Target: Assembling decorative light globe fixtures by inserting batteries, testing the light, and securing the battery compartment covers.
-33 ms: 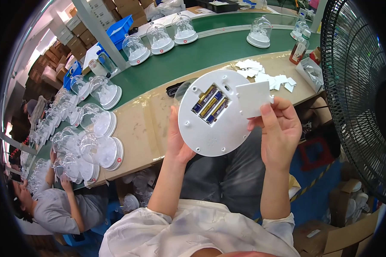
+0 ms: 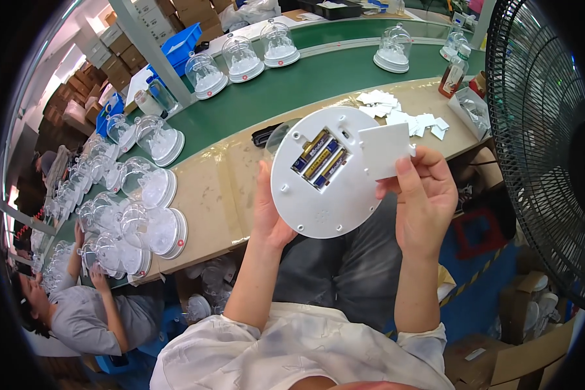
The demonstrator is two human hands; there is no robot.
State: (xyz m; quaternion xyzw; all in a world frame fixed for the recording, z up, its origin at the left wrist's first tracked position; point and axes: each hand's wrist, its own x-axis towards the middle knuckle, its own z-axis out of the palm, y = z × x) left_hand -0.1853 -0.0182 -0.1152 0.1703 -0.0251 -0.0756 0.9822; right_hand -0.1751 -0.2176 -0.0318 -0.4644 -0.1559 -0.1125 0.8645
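Observation:
A clear dome with a round white base (image 2: 305,211) is held up in front of me, its underside turned toward me. My left hand (image 2: 268,211) grips it by the left edge, fingers hidden behind. Several batteries (image 2: 320,158) lie side by side in the uncovered compartment of the base. Between the thumb and fingers of my right hand (image 2: 426,198) is a flat white battery cover (image 2: 385,151), overlapping the base's right edge, just right of the compartment. More white covers (image 2: 378,101) lie scattered on the bench behind.
Several domed pieces (image 2: 156,231) crowd the left bench; others (image 2: 393,49) stand on the green conveyor (image 2: 331,75). A bottle (image 2: 454,71) and an open box (image 2: 469,110) are at the right, beside a large black fan (image 2: 546,130). A co-worker (image 2: 104,312) handles domes at the left.

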